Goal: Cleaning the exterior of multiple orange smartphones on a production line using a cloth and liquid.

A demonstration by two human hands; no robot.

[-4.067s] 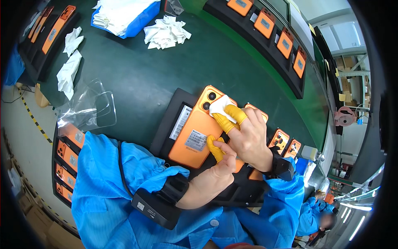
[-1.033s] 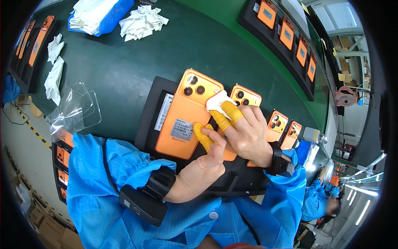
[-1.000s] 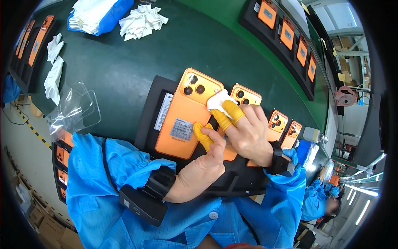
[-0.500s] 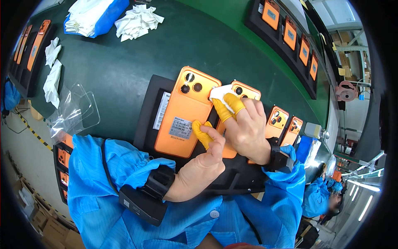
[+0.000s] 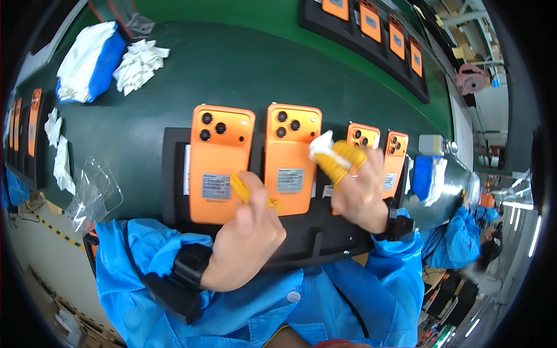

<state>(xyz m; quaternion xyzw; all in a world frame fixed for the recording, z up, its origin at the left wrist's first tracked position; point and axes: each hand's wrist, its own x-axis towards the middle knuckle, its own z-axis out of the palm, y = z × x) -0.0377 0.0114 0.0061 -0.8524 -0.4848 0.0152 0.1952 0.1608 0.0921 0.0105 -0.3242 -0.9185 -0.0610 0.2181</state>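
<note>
At two o'clock of the second phone from left [image 5: 284, 155], the cloth [image 5: 322, 142] is pinched in the right hand [image 5: 362, 194]; flat, light strokes are advised. Left hand [image 5: 248, 235] fingers are spread.

The head-worn fisheye looks down and forward over the green table [image 5: 214, 64], from close above the left hand [image 5: 246, 238] and right hand [image 5: 361, 194]. It also takes in the floor [image 5: 67, 267] at lower left, though distances near the bent, dark rim are hard to judge.
</note>
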